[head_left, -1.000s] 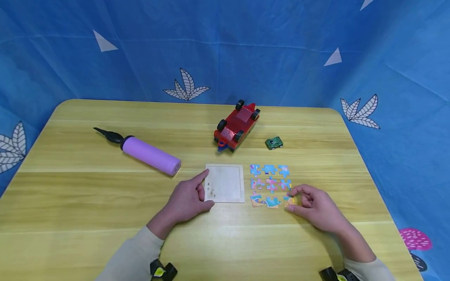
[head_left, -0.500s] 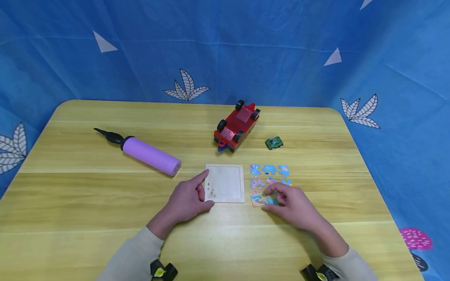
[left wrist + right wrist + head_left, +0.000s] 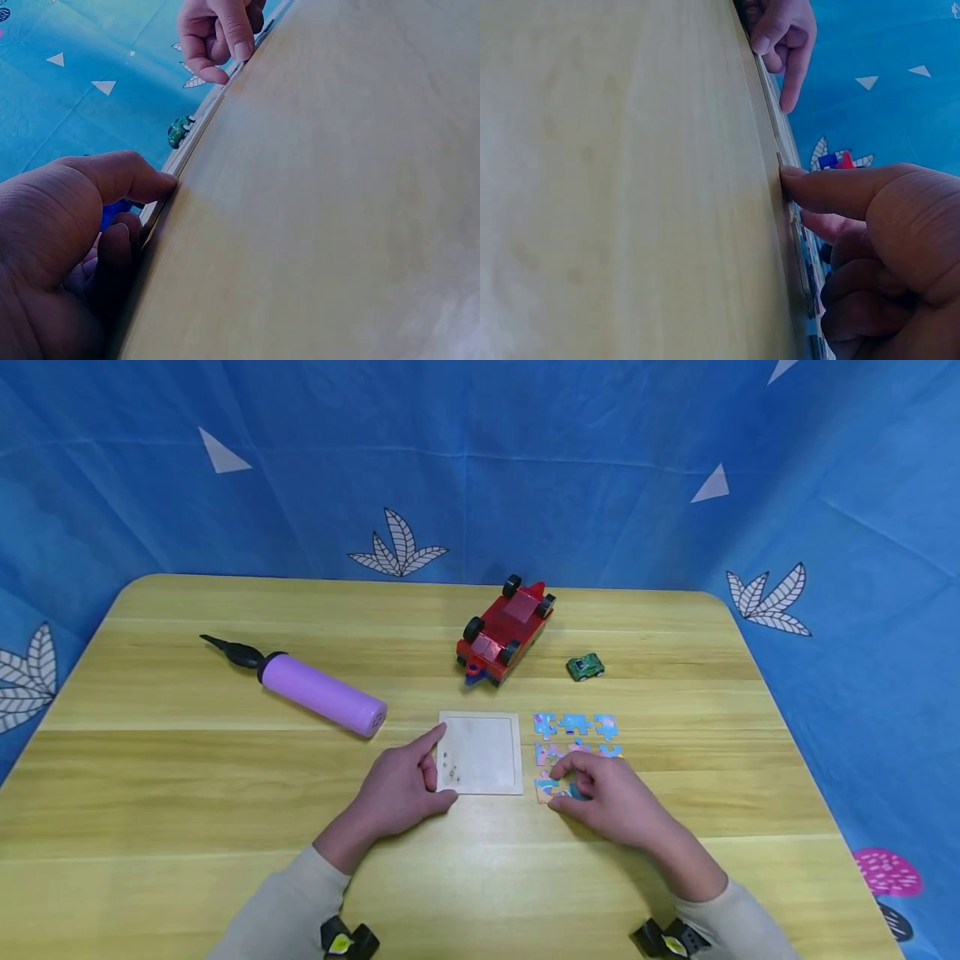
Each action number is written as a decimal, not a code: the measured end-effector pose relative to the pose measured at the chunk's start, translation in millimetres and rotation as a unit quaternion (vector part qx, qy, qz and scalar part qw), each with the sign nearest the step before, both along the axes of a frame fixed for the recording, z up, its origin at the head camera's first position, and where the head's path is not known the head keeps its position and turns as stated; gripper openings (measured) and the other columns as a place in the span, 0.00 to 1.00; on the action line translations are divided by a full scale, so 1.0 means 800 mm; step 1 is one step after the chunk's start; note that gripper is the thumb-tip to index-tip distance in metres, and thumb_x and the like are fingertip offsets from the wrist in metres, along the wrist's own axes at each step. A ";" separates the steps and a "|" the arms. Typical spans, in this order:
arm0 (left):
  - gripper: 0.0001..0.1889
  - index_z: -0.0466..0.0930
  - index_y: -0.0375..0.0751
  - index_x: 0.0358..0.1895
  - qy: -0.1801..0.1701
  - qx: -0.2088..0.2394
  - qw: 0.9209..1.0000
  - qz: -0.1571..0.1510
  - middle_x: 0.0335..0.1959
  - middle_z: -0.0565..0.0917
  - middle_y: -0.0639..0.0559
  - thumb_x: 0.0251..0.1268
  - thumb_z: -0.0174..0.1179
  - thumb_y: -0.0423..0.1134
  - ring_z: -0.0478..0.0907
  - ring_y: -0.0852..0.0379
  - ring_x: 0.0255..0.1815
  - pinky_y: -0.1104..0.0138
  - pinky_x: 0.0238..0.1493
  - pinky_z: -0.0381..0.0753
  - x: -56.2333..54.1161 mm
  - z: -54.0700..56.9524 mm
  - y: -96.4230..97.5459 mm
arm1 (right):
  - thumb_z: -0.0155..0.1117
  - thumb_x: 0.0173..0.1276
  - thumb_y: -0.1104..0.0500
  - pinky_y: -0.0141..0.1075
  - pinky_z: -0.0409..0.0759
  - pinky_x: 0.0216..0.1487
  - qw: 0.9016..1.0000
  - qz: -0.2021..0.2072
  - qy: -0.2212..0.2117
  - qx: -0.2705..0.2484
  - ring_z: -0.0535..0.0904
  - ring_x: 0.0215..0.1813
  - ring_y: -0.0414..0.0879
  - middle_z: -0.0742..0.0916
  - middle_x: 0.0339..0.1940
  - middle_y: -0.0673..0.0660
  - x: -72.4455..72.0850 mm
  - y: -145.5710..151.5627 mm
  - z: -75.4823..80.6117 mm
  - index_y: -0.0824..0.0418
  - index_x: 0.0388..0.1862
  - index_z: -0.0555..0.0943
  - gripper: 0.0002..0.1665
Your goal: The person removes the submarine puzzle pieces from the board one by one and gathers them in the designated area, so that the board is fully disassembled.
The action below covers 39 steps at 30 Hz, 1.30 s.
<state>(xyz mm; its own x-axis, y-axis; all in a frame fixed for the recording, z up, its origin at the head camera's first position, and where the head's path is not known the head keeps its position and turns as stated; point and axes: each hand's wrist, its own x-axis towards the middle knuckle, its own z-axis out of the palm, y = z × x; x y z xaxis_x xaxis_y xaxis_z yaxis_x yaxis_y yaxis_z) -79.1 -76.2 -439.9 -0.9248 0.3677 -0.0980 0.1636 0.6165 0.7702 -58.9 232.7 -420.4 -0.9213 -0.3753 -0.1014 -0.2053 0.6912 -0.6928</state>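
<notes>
The left hand [image 3: 401, 783] holds a white square puzzle tray [image 3: 480, 752] by its left side. Its index finger lies at the upper left edge and its thumb at the near left corner. Just right of the tray, small jigsaw pieces [image 3: 575, 723] lie in three rows, blue and pink with some tan. Over the nearest row is the right hand [image 3: 607, 797], its thumb and index finger at the near and far edges of the leftmost jigsaw piece [image 3: 544, 791]. In the right wrist view the thumb [image 3: 810, 187] meets a thin edge. The right hand hides part of that row.
Behind the tray a red toy car [image 3: 510, 627] lies with its wheels up. A small green toy car [image 3: 585, 667] stands to its right. On the left lies a purple hand pump [image 3: 322, 693] with a black nozzle. A blue patterned cloth [image 3: 465, 468] hangs behind the wooden table [image 3: 187, 827].
The right hand has moved left along the nearest row, from the rightmost jigsaw piece to the leftmost. The left hand and the tray have stayed in place.
</notes>
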 end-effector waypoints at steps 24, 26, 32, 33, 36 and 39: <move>0.48 0.63 0.35 0.75 0.008 -0.008 1.000 -0.002 0.21 0.74 0.62 0.48 0.77 0.42 0.68 0.63 0.20 0.65 0.33 0.73 0.000 0.001 0.000 | 0.80 0.57 0.56 0.34 0.64 0.26 0.999 -0.039 -0.011 0.002 0.56 0.19 0.36 0.63 0.15 0.43 0.012 0.044 0.004 0.57 0.42 0.83 0.17; 0.48 0.64 0.35 0.75 0.007 -0.007 1.000 -0.001 0.21 0.74 0.62 0.48 0.77 0.41 0.68 0.63 0.20 0.65 0.33 0.73 0.000 0.001 0.001 | 0.80 0.57 0.56 0.34 0.64 0.26 0.999 -0.045 -0.015 0.003 0.56 0.19 0.36 0.64 0.15 0.43 0.011 0.044 0.004 0.56 0.42 0.83 0.17; 0.48 0.64 0.36 0.75 -0.006 -0.011 1.000 0.004 0.21 0.74 0.61 0.48 0.77 0.42 0.68 0.63 0.19 0.65 0.33 0.73 0.003 0.003 0.001 | 0.80 0.57 0.56 0.34 0.64 0.26 0.999 -0.045 -0.027 -0.005 0.57 0.19 0.37 0.64 0.15 0.44 0.012 0.046 0.004 0.58 0.43 0.83 0.18; 0.48 0.64 0.36 0.75 -0.005 -0.010 1.000 0.004 0.21 0.74 0.61 0.48 0.77 0.42 0.68 0.62 0.19 0.65 0.33 0.73 0.003 0.003 0.001 | 0.80 0.57 0.56 0.34 0.64 0.26 0.999 -0.044 -0.025 -0.006 0.58 0.19 0.37 0.64 0.16 0.44 0.012 0.046 0.004 0.58 0.44 0.83 0.18; 0.48 0.64 0.36 0.75 0.000 -0.008 1.000 0.004 0.21 0.74 0.61 0.48 0.77 0.42 0.68 0.62 0.19 0.65 0.32 0.72 0.003 0.003 0.002 | 0.81 0.56 0.55 0.34 0.65 0.26 0.999 -0.048 -0.009 -0.011 0.58 0.20 0.37 0.65 0.16 0.43 0.012 0.046 0.003 0.57 0.44 0.83 0.20; 0.47 0.65 0.36 0.74 0.001 -0.008 1.000 0.007 0.21 0.74 0.61 0.48 0.77 0.42 0.68 0.62 0.19 0.65 0.32 0.72 0.003 0.003 0.001 | 0.82 0.55 0.54 0.34 0.67 0.28 0.998 -0.060 0.012 -0.016 0.59 0.20 0.36 0.65 0.16 0.42 0.010 0.043 0.003 0.56 0.43 0.83 0.20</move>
<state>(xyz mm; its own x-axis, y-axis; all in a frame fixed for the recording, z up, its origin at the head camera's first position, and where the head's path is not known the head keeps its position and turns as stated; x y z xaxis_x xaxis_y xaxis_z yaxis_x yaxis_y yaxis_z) -77.0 -75.2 -437.2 -0.9299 0.3535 -0.1014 0.1568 0.6305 0.7602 -50.7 267.4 -418.3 -0.9618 -0.2651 -0.0685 -0.1393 0.6893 -0.7109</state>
